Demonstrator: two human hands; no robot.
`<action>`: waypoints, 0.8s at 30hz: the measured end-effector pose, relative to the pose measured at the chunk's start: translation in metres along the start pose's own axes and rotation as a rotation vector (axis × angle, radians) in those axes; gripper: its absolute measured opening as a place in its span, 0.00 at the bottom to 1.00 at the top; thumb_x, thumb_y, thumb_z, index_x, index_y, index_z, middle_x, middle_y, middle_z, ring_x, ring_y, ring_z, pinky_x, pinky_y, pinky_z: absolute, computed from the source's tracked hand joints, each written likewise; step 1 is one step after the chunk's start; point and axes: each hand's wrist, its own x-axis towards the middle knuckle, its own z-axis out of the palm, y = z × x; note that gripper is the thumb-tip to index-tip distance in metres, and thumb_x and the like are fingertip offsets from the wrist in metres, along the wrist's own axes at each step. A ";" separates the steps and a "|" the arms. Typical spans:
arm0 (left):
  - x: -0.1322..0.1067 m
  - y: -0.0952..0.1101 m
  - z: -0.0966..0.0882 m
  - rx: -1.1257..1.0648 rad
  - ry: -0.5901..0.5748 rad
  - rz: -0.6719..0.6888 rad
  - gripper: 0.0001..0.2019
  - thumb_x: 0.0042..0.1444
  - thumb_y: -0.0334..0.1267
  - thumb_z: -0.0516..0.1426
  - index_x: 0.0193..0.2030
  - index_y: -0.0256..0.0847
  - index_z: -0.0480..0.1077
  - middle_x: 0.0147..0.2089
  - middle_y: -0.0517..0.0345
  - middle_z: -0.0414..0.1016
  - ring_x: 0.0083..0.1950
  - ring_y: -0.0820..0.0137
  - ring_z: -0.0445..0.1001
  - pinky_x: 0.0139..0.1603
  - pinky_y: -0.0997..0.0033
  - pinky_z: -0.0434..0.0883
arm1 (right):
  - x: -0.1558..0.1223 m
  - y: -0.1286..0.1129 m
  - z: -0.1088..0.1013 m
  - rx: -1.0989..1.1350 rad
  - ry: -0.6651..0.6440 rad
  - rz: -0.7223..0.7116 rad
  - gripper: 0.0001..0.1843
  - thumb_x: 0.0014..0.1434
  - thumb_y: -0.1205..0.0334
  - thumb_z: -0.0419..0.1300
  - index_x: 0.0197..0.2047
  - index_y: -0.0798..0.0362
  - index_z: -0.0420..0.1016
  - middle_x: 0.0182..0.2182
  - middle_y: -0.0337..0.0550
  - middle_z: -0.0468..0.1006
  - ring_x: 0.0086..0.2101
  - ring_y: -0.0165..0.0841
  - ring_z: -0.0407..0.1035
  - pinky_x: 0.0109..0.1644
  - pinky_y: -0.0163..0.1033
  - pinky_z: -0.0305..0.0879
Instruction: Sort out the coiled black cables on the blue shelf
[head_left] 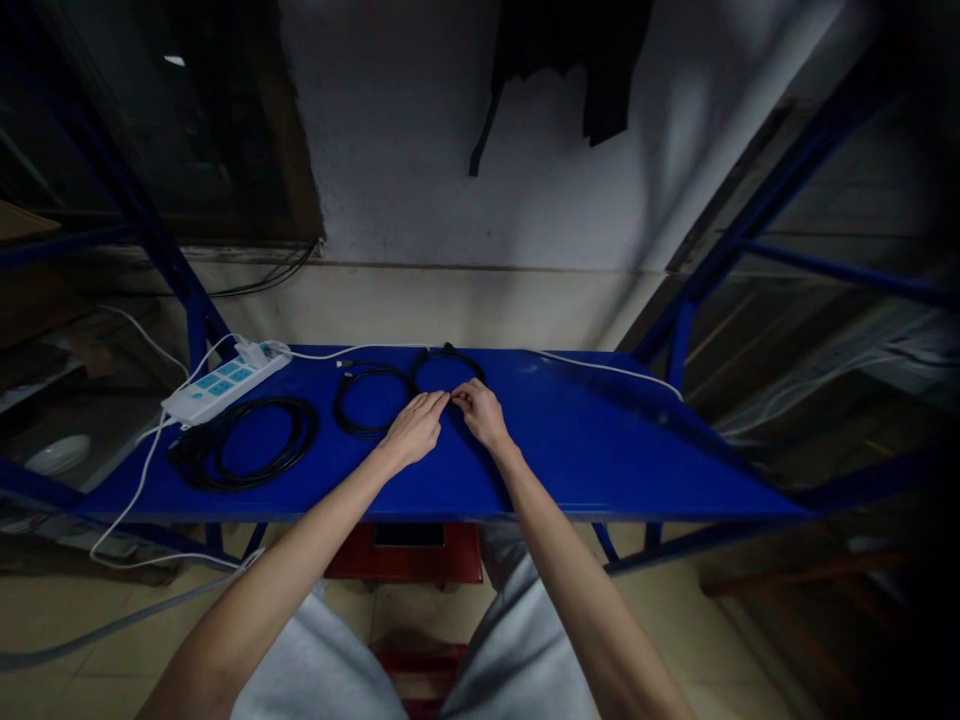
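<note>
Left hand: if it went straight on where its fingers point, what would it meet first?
Probably the right hand, just ahead of the left hand; the depth between them is unclear.

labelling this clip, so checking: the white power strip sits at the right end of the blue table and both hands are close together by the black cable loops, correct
Not quite: the head view shows the white power strip at the left end of the blue table. The left hand and right hand are indeed close together by the black cable loops.
</note>
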 end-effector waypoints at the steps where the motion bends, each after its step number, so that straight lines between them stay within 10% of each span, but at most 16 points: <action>1: 0.000 0.000 0.001 0.007 -0.008 0.002 0.27 0.63 0.28 0.48 0.69 0.31 0.61 0.69 0.40 0.65 0.71 0.59 0.63 0.74 0.55 0.59 | -0.002 -0.002 -0.001 -0.039 0.004 0.008 0.08 0.65 0.70 0.58 0.41 0.50 0.78 0.40 0.42 0.74 0.37 0.32 0.70 0.38 0.34 0.60; 24: -0.008 -0.002 0.001 -0.059 0.012 0.021 0.26 0.60 0.25 0.48 0.65 0.34 0.67 0.65 0.45 0.70 0.66 0.62 0.67 0.72 0.57 0.62 | -0.002 -0.006 0.000 -0.070 0.120 0.021 0.09 0.61 0.57 0.67 0.33 0.52 0.78 0.36 0.43 0.75 0.31 0.31 0.66 0.35 0.36 0.58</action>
